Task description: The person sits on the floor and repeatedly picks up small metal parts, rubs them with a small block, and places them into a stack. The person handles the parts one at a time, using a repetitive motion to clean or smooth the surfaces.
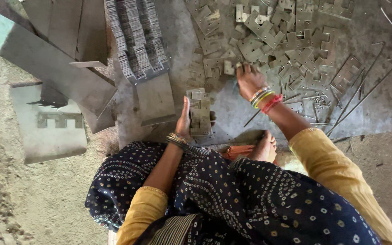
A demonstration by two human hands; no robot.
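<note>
My left hand [184, 120] holds a small stack of flat grey metal cut-outs [200, 115] upright against the floor, thumb on one side and fingers on the other. My right hand [248, 79], with coloured bangles at the wrist, reaches forward and its fingertips rest on a loose metal piece [229, 67] at the near edge of a big scattered heap of the same notched plates [277, 41]. My bare foot [265, 147] shows just below the right forearm.
A long ordered row of stacked plates [137, 38] lies on a metal sheet at upper middle. Large sheet offcuts [46, 68] and a notched plate [48, 127] lie at left. Thin metal rods [359, 95] lie at right. Dusty ground surrounds it.
</note>
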